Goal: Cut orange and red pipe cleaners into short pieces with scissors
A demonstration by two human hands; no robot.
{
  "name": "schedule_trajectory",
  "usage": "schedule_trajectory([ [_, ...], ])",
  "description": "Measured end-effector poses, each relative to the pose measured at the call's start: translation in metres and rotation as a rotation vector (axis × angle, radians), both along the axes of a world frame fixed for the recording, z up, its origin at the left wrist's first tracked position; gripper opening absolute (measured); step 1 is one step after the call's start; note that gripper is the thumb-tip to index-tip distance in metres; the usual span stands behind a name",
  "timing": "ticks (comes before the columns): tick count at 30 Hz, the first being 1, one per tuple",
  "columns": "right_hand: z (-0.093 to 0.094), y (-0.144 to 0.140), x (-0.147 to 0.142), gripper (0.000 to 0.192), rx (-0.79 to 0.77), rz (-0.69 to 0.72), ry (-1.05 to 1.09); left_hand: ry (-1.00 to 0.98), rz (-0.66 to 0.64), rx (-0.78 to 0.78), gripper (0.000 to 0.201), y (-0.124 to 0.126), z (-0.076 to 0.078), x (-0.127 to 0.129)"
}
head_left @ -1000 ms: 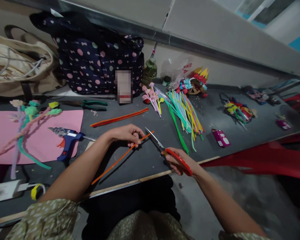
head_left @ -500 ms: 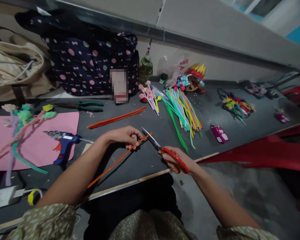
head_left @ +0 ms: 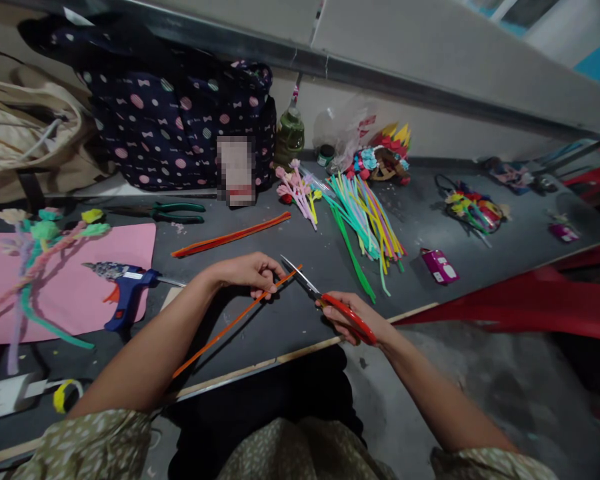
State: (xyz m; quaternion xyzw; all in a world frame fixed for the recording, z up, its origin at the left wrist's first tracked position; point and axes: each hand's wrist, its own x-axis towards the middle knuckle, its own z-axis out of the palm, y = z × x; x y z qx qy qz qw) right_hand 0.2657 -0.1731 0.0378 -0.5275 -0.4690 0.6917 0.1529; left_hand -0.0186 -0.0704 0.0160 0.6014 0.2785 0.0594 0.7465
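My left hand pinches a long orange pipe cleaner near its far end; the stem slants down toward the table's front edge. My right hand grips red-handled scissors, whose blades point up-left and meet the orange tip just past my left fingers. Both hands hover over the dark grey table.
Behind lie a pair of orange pipe cleaners, a multicoloured pipe-cleaner bundle, green pliers, a blue glue gun on pink paper with a pipe-cleaner flower stem, a polka-dot bag, a beige bag and a small pink box.
The view has drifted slightly, so everything sits a little further left. The scissors and pipe cleaner keep the same relation; the blades stay at the orange tip.
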Motion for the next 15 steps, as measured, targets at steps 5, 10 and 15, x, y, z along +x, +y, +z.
schedule_trajectory([
  [5, -0.0032, 0.0019, 0.0005, 0.051, 0.005, 0.018, -0.014, -0.031, -0.02, 0.011, 0.028, 0.0015, -0.0058, -0.0009],
  [10, -0.005, 0.0042, -0.0033, 0.048, 0.012, 0.034, -0.031, 0.016, 0.007, 0.024, 0.026, 0.0004, -0.0075, -0.0012],
  [15, -0.0059, 0.0041, -0.0066, 0.048, 0.016, -0.01, -0.026, 0.025, 0.009, 0.015, 0.03, -0.001, -0.0075, -0.0021],
])
